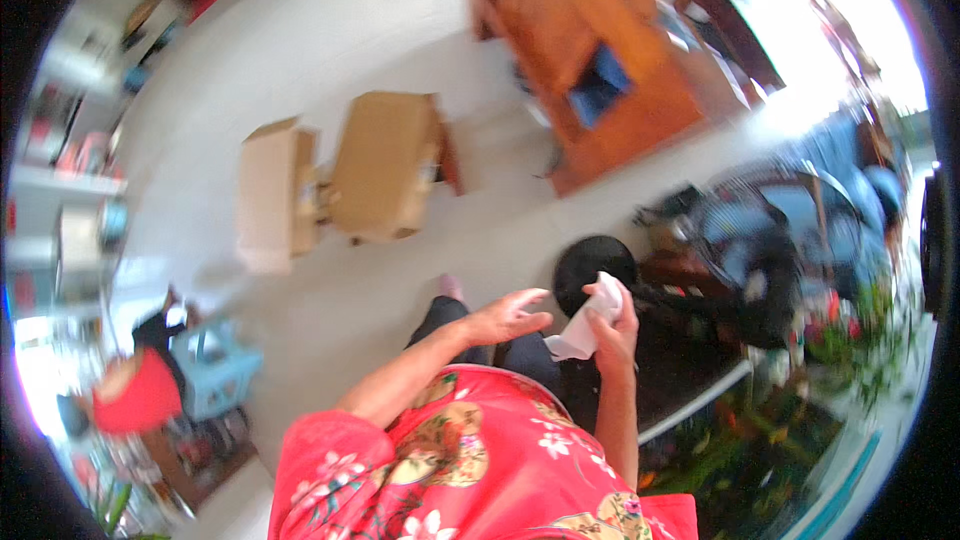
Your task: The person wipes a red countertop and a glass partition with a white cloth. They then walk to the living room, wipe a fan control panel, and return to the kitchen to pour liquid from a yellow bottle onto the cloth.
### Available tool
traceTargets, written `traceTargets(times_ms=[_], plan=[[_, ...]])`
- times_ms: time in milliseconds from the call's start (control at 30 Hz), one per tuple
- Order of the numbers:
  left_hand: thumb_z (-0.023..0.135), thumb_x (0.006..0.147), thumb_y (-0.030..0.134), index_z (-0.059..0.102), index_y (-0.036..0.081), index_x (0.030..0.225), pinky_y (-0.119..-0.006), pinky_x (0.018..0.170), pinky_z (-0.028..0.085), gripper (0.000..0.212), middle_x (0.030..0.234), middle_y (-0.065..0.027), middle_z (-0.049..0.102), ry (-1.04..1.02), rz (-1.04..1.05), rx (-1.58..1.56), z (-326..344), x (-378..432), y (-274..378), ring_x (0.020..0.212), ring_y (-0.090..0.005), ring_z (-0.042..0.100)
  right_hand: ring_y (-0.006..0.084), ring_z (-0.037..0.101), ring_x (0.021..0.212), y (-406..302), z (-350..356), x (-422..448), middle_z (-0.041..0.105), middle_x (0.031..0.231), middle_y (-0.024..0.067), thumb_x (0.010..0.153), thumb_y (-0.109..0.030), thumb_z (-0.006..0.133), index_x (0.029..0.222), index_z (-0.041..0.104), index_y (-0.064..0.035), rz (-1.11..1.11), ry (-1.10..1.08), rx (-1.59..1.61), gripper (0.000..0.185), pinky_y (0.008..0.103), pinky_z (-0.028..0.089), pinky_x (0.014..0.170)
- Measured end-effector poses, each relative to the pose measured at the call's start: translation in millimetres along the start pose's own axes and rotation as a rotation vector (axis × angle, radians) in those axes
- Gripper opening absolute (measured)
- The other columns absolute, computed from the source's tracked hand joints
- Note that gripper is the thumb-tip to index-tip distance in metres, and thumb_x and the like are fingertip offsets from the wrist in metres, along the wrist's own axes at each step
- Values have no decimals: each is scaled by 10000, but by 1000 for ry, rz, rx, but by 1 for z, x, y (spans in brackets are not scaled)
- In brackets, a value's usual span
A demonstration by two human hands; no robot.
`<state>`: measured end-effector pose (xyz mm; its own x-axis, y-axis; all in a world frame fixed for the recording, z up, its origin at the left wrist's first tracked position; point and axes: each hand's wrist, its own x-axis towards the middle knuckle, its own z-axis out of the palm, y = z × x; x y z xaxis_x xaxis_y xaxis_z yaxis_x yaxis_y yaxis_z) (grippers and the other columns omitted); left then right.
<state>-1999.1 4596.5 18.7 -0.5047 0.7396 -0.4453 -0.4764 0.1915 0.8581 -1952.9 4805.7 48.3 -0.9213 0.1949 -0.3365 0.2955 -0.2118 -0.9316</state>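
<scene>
In my right hand (616, 326) is a crumpled white sheet (589, 322), paper or thin cloth, gripped between thumb and fingers and hanging down towards my lap. My left hand (514, 316) is just to the left of it with the fingers apart, holding nothing, and a small gap separates it from the sheet. Both hands are in front of my red flowered top, over my dark trousers. Beyond my right hand lies the round black base (594, 270) of a standing fan.
Two cardboard boxes (382, 165) (274, 191) stand ahead on the pale floor. An orange-brown wooden table (660, 109) is at the upper right, a standing fan (776, 221) and an aquarium (739, 457) at the right. A light-blue plastic stool (217, 367) stands at the left.
</scene>
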Motion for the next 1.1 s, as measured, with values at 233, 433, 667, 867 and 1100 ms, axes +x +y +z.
traceTargets(times_ms=[233, 433, 667, 867, 1100], plan=[[613, 852, 428, 542, 1, 1108, -241, 720, 442, 504, 956, -14, 584, 226, 152, -310, -57, -76, -23, 856, -85, 521, 130, 492, 1009, -25, 147, 15, 477, 1244, 69, 650, 62, 422, 1307, 414, -21, -61, -476, -213, 662, 252, 386, 884], [647, 842, 148, 631, 13, 964, -222, 693, 456, 182, 867, 12, 627, 801, 281, -401, -81, -144, -34, 785, -52, 551, 180, 452, 1139, -6, 227, 36, 491, 1222, 85, 723, -25, 488, 1333, 361, 4, 38, -739, -259, 623, 303, 346, 975], [607, 862, 99, 531, 60, 1120, -314, 814, 494, 272, 1033, -60, 625, 1228, 782, -958, -110, -251, -58, 935, -150, 603, 138, 606, 807, 20, 364, 36, 615, 922, 34, 934, -265, 503, 1078, 573, -39, 457, -916, -66, 277, 307, 529, 713], [575, 876, 89, 494, 45, 1183, -359, 867, 475, 320, 1141, -78, 583, 1164, 985, -1245, -165, -319, -95, 1028, -183, 573, 156, 593, 916, 50, 462, 12, 598, 1018, 40, 931, -306, 512, 1156, 517, -53, 559, -996, -9, 339, 335, 515, 790], [569, 892, 100, 530, 42, 1142, -303, 870, 451, 260, 1066, -28, 603, 1331, 729, -1183, -254, -451, -187, 999, -129, 563, 106, 543, 968, 141, 611, -42, 578, 1066, 21, 761, 39, 587, 1192, 489, -16, 515, -1092, -262, 446, 275, 434, 881]])
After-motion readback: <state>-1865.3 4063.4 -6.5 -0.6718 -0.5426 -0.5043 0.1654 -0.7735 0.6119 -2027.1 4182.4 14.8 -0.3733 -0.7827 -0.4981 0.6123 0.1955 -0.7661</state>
